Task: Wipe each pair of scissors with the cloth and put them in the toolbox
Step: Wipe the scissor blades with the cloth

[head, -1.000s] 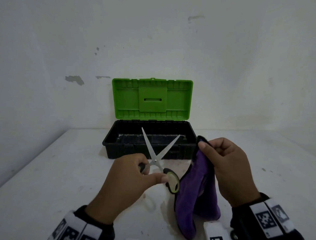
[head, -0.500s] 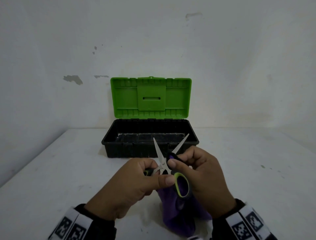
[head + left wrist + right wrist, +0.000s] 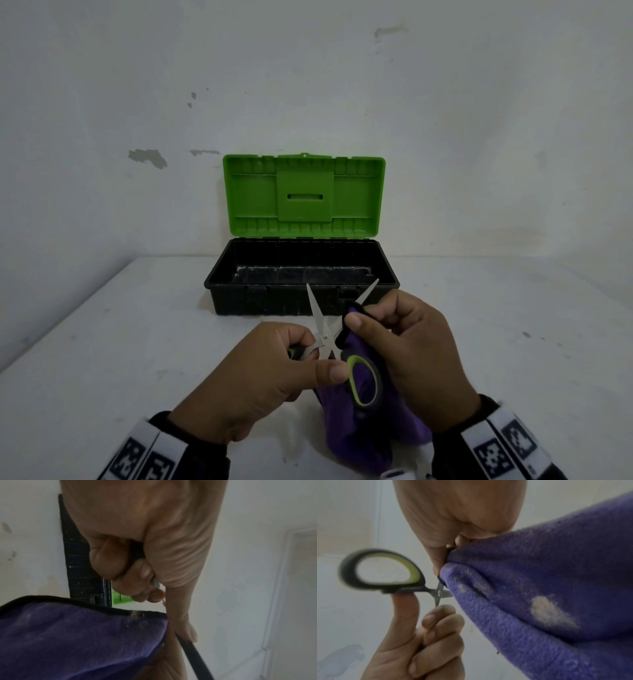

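L hand (image 3: 253, 380): fingers curled round 1 handle of the scissors (image 3: 323, 337), thumb pressed vs. the other handle loop (black w/ yellow-green lining). Blades spread in a V, tips pointing up/away toward the toolbox (image 3: 301, 294). Scissors held above the table (image 3: 102, 342), not resting on it.

R hand (image 3: 411, 359): fingers + thumb pinching the purple cloth (image 3: 356, 435) around the right blade, partway along; blade tip sticks out past my fingers. Rest of cloth hangs down under both hands; black edging visible. R wrist view: pale lint patches on the cloth (image 3: 547, 601), pivot screw of the scissors (image 3: 439, 593) just beside the cloth fold, my L thumb under the handle loop. L wrist view: L hand (image 3: 137, 547) clenched on the handle, cloth (image 3: 77, 635) below it.

Toolbox: black base, green lid (image 3: 304, 197) standing upright, open, at back of table near the wall (image 3: 308, 85). What shows of the interior holds no scissors. Toolbox is just beyond the blade tips, not touching.
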{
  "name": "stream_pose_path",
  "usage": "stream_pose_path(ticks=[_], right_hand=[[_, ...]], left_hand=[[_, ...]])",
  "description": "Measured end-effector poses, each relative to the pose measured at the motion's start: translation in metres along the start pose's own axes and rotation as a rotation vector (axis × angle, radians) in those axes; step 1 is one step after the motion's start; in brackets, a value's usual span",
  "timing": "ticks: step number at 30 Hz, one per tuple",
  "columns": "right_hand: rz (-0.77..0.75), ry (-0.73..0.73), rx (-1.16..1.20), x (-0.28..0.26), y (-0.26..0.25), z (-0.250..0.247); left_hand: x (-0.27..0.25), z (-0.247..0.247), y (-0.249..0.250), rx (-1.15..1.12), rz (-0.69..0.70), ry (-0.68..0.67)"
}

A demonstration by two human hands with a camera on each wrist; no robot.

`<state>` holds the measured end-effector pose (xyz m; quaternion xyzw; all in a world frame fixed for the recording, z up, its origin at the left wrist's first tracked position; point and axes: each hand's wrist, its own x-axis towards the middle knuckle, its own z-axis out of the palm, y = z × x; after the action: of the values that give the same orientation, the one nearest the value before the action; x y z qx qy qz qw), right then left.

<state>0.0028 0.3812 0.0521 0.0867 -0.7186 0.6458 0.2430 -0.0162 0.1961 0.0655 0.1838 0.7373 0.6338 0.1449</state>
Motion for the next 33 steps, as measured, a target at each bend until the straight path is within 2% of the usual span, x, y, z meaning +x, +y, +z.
stream_pose_path(ticks=[5, 10, 14, 16, 21, 27, 33], right_hand=[[0.007, 0.12, 0.048, 0.01, -0.001, -0.005], [0.037, -0.001, 0.055, 0.002, -0.006, 0.004], [0.033, 0.14, 0.08, 0.011, -0.006, -0.004], [0.036, 0.167, 0.073, 0.013, -0.005, -0.005], [0.05, 0.065, 0.061, 0.007, -0.008, -0.005], [0.041, 0.148, 0.091, 0.018, -0.006, -0.012], [0.025, 0.096, 0.099, 0.013, -0.012, -0.012]], left_hand=[[-0.001, 0.0, 0.0, 0.021, 0.011, 0.005], [-0.001, -0.004, 0.001, 0.021, 0.007, 0.001], [-0.001, -0.002, 0.004, 0.032, 0.034, -0.001], [0.0, 0.0, 0.004, 0.034, 0.042, 0.003], [0.002, -0.003, 0.004, 0.082, 0.063, -0.017], [0.003, 0.0, 0.007, 0.099, 0.103, 0.003], [0.001, -0.006, 0.008, 0.185, 0.124, -0.005]])
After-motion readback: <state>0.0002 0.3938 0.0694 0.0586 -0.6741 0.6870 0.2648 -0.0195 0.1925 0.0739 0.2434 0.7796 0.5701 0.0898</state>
